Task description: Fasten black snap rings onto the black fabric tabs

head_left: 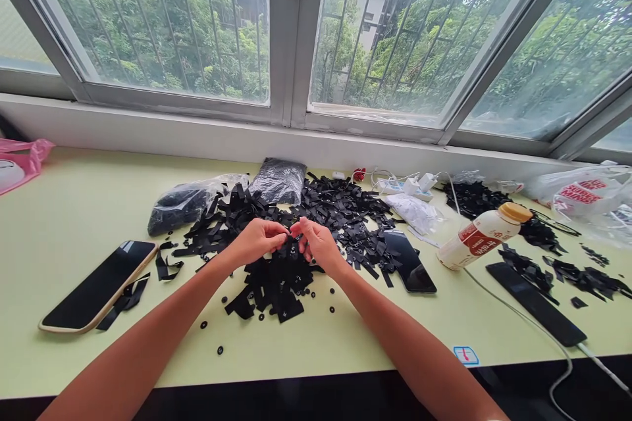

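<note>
Over a heap of short black fabric strips (276, 283), my left hand (259, 241) and my right hand (318, 245) meet with fingertips almost touching. Thumb and forefinger of the left are pinched together. The right hand's fingers are curled in a pinch too. Whatever lies between the fingertips is too small and too dark against the heap to make out. Small round black snap-like discs (220, 350) are scattered on the table in front of the hands, and a few show among the strips.
On the pale green table (123, 197) lie a phone (99, 286) at left, another phone (409, 263), a bottle (484, 237) and a black power bank (536, 302) with a cable. Behind are plastic bags (279, 179), a power strip (412, 187) and windows.
</note>
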`<state>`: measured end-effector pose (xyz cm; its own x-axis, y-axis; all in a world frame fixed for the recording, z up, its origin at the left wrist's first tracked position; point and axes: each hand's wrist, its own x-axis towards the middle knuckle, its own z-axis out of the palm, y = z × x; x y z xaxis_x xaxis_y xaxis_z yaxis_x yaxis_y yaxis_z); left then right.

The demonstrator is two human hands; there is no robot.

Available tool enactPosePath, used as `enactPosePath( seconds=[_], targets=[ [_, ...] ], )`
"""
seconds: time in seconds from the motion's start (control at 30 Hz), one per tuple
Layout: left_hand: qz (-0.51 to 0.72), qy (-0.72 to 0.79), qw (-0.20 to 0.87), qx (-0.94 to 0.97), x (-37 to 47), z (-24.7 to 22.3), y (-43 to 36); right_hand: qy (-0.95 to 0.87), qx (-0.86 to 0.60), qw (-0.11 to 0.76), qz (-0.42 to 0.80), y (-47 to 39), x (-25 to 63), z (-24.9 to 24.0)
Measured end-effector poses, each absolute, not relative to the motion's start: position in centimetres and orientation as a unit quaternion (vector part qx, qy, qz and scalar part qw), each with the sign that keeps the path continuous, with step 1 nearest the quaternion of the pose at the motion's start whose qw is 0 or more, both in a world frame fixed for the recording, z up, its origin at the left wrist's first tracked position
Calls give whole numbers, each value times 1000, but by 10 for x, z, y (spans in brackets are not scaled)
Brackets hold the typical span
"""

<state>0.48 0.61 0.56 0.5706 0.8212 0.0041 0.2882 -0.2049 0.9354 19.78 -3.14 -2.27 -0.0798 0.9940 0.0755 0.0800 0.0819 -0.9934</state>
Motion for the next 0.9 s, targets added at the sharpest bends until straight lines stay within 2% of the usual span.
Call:
enactPosePath(
  seconds=[0.23, 0.3, 0.37, 0.43, 0.5, 0.6, 0.67, 0.77, 0.9],
  targets=[
    [264, 399, 460, 748, 4, 6, 6, -612, -491, 466, 408, -30, 199, -26],
    [270, 410, 420, 763, 3, 4, 7, -649, -523, 460, 307, -26, 212, -20],
    [269, 427, 368, 781, 2, 1, 7, -658, -593, 437, 155, -22, 233, -13],
    [263, 437, 312, 802, 2, -2, 7, -604, -704, 374, 14, -18, 261, -7],
    [258, 434, 249, 827, 1, -3, 6, -553, -787, 268, -54, -14, 288, -6],
    [246, 439, 153, 851, 1, -5, 5, -561, -814, 147, -39, -10, 313, -12],
    [241, 455, 114, 849, 1, -5, 3, -573, -810, 119, -11, -8, 320, -17],
    [267, 475, 79, 835, 4, -4, 0, -565, -810, 154, -15, -6, 320, -20],
    [346, 457, 77, 816, 10, -1, -6, -608, -715, 342, -42, -7, 298, -15]
  ],
)
